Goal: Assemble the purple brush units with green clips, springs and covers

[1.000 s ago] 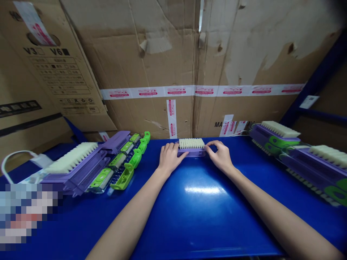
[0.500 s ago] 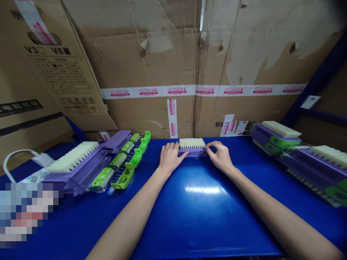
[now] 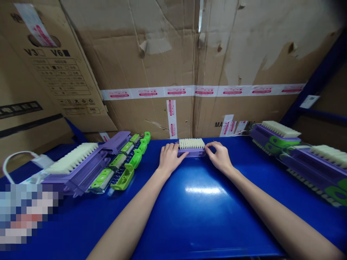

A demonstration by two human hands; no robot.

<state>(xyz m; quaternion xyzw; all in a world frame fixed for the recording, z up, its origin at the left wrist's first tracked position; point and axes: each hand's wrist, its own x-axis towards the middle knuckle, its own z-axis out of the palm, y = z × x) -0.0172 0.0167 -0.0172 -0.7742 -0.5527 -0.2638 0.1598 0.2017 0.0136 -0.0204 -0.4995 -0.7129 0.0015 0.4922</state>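
A brush head [image 3: 192, 152] with a purple plastic base lies on the blue table, its rows of cream bristles [image 3: 192, 143] facing up. My left hand [image 3: 170, 158] grips its left end, thumb along the front side and fingers over the back. At the right end, my right hand [image 3: 217, 154] is closed in a pinch, fingertips against or right beside the purple base. Whatever those fingertips hold, if anything, is too small to make out.
Purple brush pieces [image 3: 73, 159] stand at left, beside a row of green-topped metal parts [image 3: 118, 161] and green clips [image 3: 125, 178]. Purple-and-green brush units [image 3: 276, 135] sit at right. A white cable [image 3: 8, 159] curves at far left. Cardboard [image 3: 151, 65] walls the back.
The view has shifted very slightly. Both hands stay at the two ends of the brush head, with no other clear movement.
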